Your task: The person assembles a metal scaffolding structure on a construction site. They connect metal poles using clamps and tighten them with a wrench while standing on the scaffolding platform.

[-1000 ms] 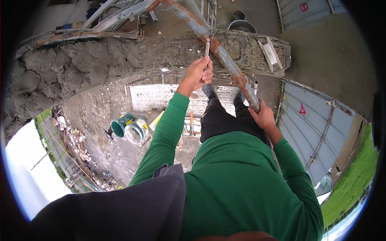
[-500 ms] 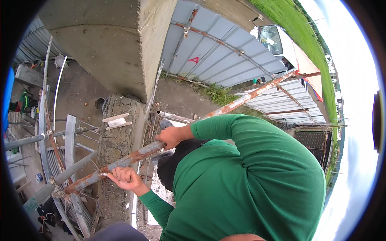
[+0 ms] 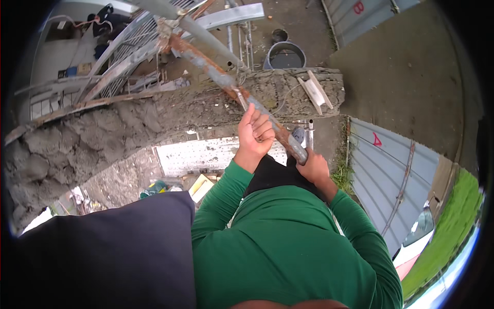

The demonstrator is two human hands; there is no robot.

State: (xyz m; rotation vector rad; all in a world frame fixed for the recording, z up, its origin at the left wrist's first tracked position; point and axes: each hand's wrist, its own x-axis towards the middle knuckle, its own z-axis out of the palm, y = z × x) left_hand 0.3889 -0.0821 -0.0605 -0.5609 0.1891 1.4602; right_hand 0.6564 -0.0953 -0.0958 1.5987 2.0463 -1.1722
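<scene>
A long rusty scaffold pipe [image 3: 220, 77] slants from the lashed joint at the upper left down toward my body. My right hand [image 3: 315, 170] is wrapped round its near end. Beside the pipe, my left hand [image 3: 256, 135] is closed, thumb up, on a slim metal piece [image 3: 241, 98] that reaches to the pipe's side; its kind is not clear, and most of it is hidden in the fist. Thin wire trails near there toward a pale spool-shaped piece [image 3: 316, 92] lying on the rough concrete wall top [image 3: 211, 105].
Another grey pipe [image 3: 213, 42] crosses at the joint. Beyond the wall stand a round tub [image 3: 285, 55] and a dark bucket [image 3: 279, 35]. Metal sheeting [image 3: 386, 170] and a concrete column [image 3: 401, 87] rise at the right. Dark fabric [image 3: 113, 247] fills the lower left.
My view has swung round to the left, so the pipe and wall now cross the picture differently. Both hands remain at the pipe, the right still gripping it.
</scene>
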